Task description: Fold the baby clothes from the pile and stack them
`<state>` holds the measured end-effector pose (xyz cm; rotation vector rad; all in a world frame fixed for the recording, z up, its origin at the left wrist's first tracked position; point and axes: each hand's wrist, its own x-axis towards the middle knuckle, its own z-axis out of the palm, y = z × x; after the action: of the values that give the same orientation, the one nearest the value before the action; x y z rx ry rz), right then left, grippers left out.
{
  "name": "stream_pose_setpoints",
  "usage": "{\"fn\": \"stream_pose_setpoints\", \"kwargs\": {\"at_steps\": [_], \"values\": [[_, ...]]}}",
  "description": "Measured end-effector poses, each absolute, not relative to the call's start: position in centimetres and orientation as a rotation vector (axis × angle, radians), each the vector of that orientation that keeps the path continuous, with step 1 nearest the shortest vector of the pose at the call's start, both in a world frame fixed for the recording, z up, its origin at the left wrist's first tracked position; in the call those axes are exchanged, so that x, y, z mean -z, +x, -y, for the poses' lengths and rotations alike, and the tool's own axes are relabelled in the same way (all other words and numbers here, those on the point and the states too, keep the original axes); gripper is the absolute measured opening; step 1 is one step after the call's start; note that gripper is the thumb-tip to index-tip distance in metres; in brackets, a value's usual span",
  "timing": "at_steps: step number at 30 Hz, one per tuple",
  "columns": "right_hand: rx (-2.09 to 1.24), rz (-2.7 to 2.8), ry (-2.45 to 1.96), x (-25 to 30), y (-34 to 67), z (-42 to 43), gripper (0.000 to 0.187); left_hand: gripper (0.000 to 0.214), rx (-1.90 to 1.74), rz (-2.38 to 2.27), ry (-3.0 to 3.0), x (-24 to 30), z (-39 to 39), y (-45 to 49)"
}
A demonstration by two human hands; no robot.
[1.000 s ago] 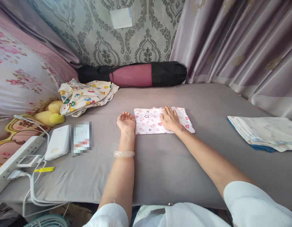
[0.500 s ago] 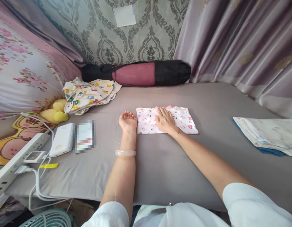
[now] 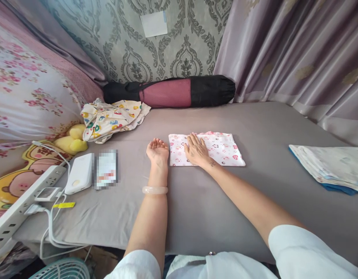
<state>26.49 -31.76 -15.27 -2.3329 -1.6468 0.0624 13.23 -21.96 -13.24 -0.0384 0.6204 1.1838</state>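
A folded white cloth with pink and red prints [image 3: 225, 149] lies flat on the grey sheet [image 3: 202, 209]. Spread over its left half is my right hand [image 3: 197, 150], palm down, fingers extended and resting on the fabric. My left hand [image 3: 157, 151] lies palm up at the cloth's left edge, its fingers loosely curled and apart, with nothing in it. A pale bangle [image 3: 155, 190] circles my left wrist. Pink trim shows along the cloth's far edge.
Left are a white power bank [image 3: 80, 173], a blurred-out packet [image 3: 106, 169], a power strip [image 3: 23, 203] with cables, and a crumpled patterned garment [image 3: 115, 118]. A rolled mat bag [image 3: 165, 93] lies along the wall. Folded cloths [image 3: 332, 164] are at right.
My right hand has slid left across the printed cloth, from near its middle to its left half. My left hand stays beside the cloth. The view has shifted slightly.
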Motion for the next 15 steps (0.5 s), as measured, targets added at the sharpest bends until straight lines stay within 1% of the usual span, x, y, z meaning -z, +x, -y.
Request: {"fn": "stream_pose_setpoints", "kwargs": {"at_steps": [7, 11, 15], "values": [[-0.084, 1.659, -2.336, 14.7, 26.1, 31.4, 0.061, 0.021, -1.183, -0.596, -0.046, 13.4, 21.8, 13.2], [-0.021, 1.733, -2.243, 14.6, 24.7, 30.3, 0.059, 0.023, -1.203, -0.579, 0.019, 13.7, 21.6, 13.1], [-0.036, 1.757, -2.201, 15.3, 24.0, 29.5, 0.059, 0.023, -1.214, -0.561, 0.077, 14.0, 21.4, 12.9]]}}
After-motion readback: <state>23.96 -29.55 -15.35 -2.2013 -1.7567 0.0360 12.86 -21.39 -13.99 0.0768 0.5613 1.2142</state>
